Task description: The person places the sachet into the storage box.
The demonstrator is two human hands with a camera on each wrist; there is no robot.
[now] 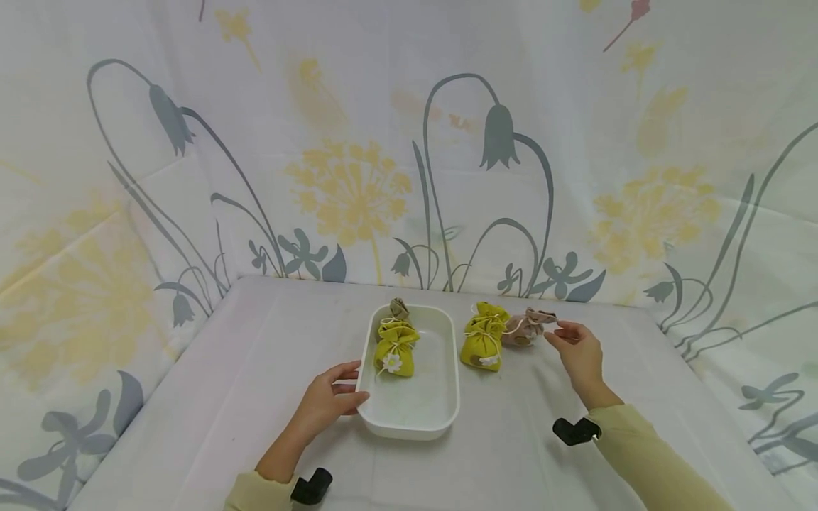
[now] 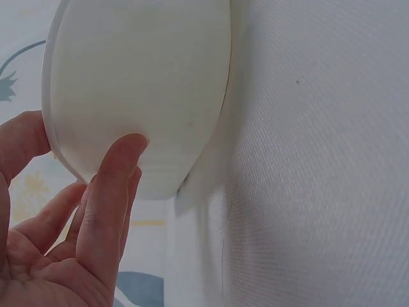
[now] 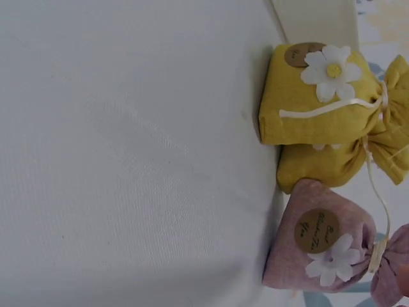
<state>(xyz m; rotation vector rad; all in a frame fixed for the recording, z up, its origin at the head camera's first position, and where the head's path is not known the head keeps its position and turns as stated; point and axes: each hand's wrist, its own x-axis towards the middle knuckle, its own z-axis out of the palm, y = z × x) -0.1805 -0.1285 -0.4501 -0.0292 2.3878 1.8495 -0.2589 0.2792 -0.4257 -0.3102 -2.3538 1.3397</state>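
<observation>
Head view: white tray [image 1: 418, 406] on a pale-covered table [image 1: 243, 397], a flower-printed cloth [image 1: 383, 121] rising behind on the far side. Left hand [image 1: 327, 399] at the tray's left side, thumb at the rim, fingers partly bent against the wall. In the tray's far left part, yellow-green pouches [image 1: 404, 353] stand one behind the other, the nearest bearing a white flower; a grey-brown pouch top [image 1: 399, 308] shows beyond them. Right of the tray, apart from it, two more: a near yellow pouch [image 1: 478, 348] and a far yellow pouch [image 1: 493, 309] close behind. Just right of these, a pink pouch [image 1: 521, 331], its gathered top pinched between thumb and fingertips of the right hand [image 1: 578, 356], which comes in from the right. Left wrist view: the left hand has hold of the tray's edge, the gap between digits narrow, one fingertip on the outer wall, another digit at the rim. Right wrist view: near yellow pouch with white flower, brown label and pale cord; the far one partly hidden; pink pouch beside them, flower and round label outward. Only a sliver of fingertip shows at its ruffled top; whether its base bears fully on the table cannot be told.
</observation>
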